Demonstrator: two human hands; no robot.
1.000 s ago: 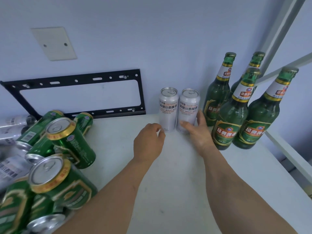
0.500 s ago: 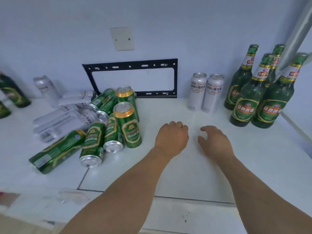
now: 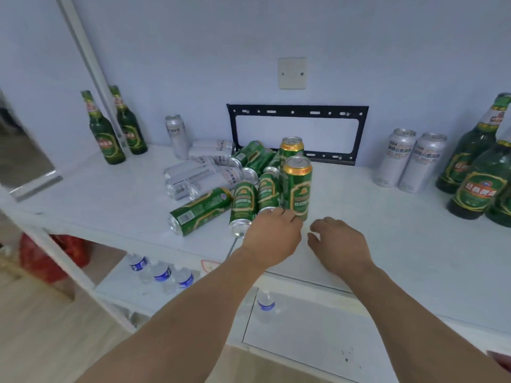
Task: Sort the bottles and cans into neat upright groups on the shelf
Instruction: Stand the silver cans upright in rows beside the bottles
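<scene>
- the left hand (image 3: 272, 239) reaches toward the foot of the nearest upright green can (image 3: 297, 187); its fingers are loosely curled and hold nothing, and whether the fingertips touch the can i cannot tell.
- the right hand (image 3: 338, 241) hovers just beside it, low over the shelf (image 3: 387, 244), fingers half spread and holding nothing; judged from the pose, it is there to take a second can.
- the green cans lie in a heap (image 3: 243, 200) at mid-shelf, most on their sides with ends pointing forward, two upright at its right edge; these are likely the ones left to sort.
- silver cans lying flat (image 3: 199, 175) are tangled in behind and left of the heap, with one silver can upright (image 3: 177, 136) by the wall.
- two silver cans (image 3: 409, 161) stand touching each other at the right, just beside a cluster of green bottles (image 3: 475, 175): that looks like the tidy grouping already begun.
- two more green bottles (image 3: 116, 131) stand at the far left, well apart from the rest.
- the shelf is white and smooth, with bare room between heap and right-hand group.
- a black metal bracket (image 3: 297, 134) is fixed to the pale blue wall, a blank cover plate (image 3: 292, 73) above it.
- below, a lower shelf holds small water bottles (image 3: 161, 273); wood-tone floor and something red (image 3: 52, 255) show at left.
</scene>
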